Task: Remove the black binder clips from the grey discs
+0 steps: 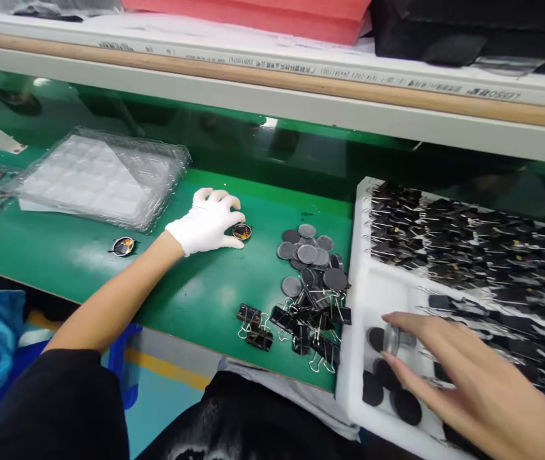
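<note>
Our gloved left hand point(207, 220) rests on the green mat point(195, 300), fingers curled narrow, fingertips pinching a small round disc point(242, 232) flat on the mat's middle. Our bare right hand point(483, 383) reaches into the white foam tray point(356, 319) at the mat's right edge, fingers loosely spread and holding nothing, tips touching a clear round piece point(391, 338) among black discs point(387, 390) in the near compartment. Between our hands there's open mat, then grey discs point(308, 252) and a heap of binder clips point(301, 319) hard against the tray wall. Another round disc point(123, 245) sits alone near the front edge, left. Clear blister trays point(104, 179) crowd the back-left corner.
</note>
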Demonstrator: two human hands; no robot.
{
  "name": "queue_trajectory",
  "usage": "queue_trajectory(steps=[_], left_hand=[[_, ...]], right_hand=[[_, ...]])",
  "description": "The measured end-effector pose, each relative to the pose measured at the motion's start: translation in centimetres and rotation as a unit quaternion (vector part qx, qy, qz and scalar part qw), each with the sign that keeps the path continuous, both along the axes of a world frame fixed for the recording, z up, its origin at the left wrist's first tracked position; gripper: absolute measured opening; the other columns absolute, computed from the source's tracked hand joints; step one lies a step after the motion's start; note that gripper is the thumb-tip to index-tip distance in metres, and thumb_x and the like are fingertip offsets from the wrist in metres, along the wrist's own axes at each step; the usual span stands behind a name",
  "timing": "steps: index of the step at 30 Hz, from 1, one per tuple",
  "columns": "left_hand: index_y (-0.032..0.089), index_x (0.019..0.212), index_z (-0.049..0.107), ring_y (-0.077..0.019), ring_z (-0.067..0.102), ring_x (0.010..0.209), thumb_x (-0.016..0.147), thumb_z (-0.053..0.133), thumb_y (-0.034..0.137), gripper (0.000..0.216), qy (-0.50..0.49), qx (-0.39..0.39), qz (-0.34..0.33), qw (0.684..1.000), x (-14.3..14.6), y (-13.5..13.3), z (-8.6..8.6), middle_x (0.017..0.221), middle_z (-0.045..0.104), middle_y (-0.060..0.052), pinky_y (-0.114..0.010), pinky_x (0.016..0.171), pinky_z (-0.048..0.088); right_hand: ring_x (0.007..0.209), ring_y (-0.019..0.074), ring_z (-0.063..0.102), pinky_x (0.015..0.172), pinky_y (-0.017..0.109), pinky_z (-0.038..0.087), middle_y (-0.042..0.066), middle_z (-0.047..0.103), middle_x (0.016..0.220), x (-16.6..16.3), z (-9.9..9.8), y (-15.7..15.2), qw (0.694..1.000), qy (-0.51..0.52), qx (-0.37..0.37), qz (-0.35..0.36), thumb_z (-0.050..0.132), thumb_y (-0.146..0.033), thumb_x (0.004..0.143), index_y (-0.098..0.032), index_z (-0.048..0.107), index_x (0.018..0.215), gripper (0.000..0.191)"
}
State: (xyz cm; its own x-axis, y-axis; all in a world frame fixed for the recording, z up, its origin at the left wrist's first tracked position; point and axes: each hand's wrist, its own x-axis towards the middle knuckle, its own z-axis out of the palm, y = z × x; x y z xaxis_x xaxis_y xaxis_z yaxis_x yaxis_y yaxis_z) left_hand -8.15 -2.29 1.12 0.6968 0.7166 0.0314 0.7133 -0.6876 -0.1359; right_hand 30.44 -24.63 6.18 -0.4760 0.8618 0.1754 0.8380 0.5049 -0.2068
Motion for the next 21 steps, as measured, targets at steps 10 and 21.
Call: queue_trajectory(steps=[10,21], left_hand=[[0.013,0.109,0.071,-0.0373,0.063,0.101,0.096,0.054,0.068,0.059,-0.060,0.027,0.109,0.992,8.1,-0.5,-2.2,0.102,0.072,-0.018,-0.049,0.085,0.037],[0.017,0.110,0.070,-0.0378,0.062,0.105,0.089,0.063,0.068,0.055,-0.140,-0.037,0.149,0.978,7.2,-0.7,-3.0,0.105,0.073,-0.017,-0.049,0.083,0.034]], right_hand=[[0.080,0.0194,0.074,0.075,0.035,0.065,0.010,0.073,0.112,-5.5,-1.3,17.0,0.942,0.259,-0.209,-0.042,0.076,-0.033,0.081,-0.020,0.072,0.118,0.040],[0.075,0.0195,0.075,0.072,0.034,0.064,0.006,0.077,0.090,-11.5,-3.3,23.1,0.884,0.310,-0.329,-0.115,0.070,-0.020,0.084,-0.018,0.077,0.104,0.021]])
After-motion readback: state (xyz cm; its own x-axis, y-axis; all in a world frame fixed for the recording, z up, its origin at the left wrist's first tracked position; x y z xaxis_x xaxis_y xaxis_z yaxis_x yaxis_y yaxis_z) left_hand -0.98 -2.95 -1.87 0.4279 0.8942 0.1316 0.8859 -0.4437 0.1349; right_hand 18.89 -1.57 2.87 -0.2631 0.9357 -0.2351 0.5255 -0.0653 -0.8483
